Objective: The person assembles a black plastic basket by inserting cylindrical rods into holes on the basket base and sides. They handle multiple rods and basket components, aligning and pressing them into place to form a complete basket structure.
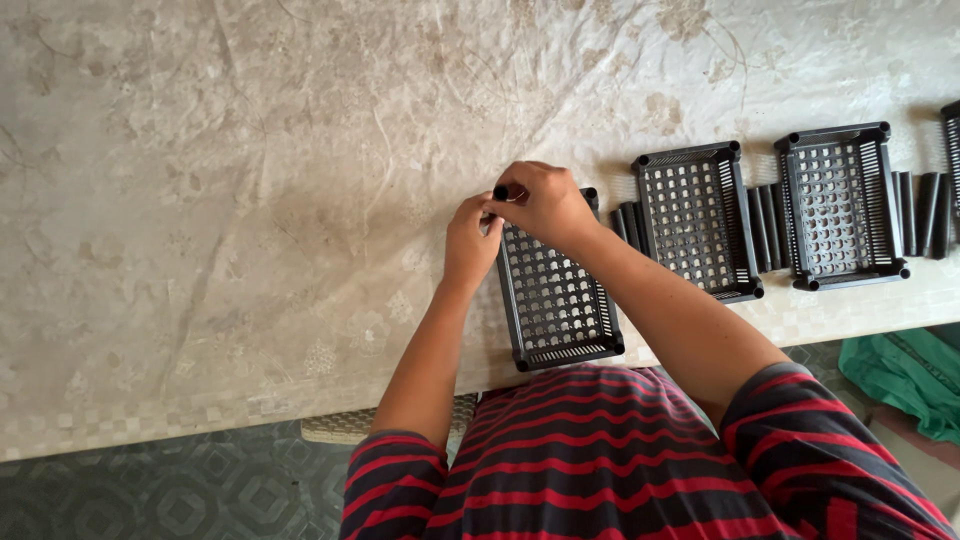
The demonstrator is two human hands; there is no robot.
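The right hand point(545, 203) is curled over the far left corner of a black perforated plastic basket point(555, 300), its fingers pinched around the top of a short black tube point(500, 192) that stands at that corner. The left hand point(470, 240) presses against the same corner from the outer side, fingers bent and touching the basket's wall just below the tube; whether it actually grips anything cannot be told. Both forearms run back towards the near edge of the table point(200, 200), into sleeves striped red and dark.

The basket sits at the table's near edge, directly ahead of the person, its long side running away from the edge. To its right, touching or just beside it, lie a few loose black tubes point(628, 222). Beyond them stands a second basket point(695, 220), then another cluster of tubes point(768, 226), then a third basket point(838, 205) with more tubes point(925, 212) on its right. The table wears a pale, floral-patterned cloth. A green cloth point(905, 375) lies on the floor at the right.
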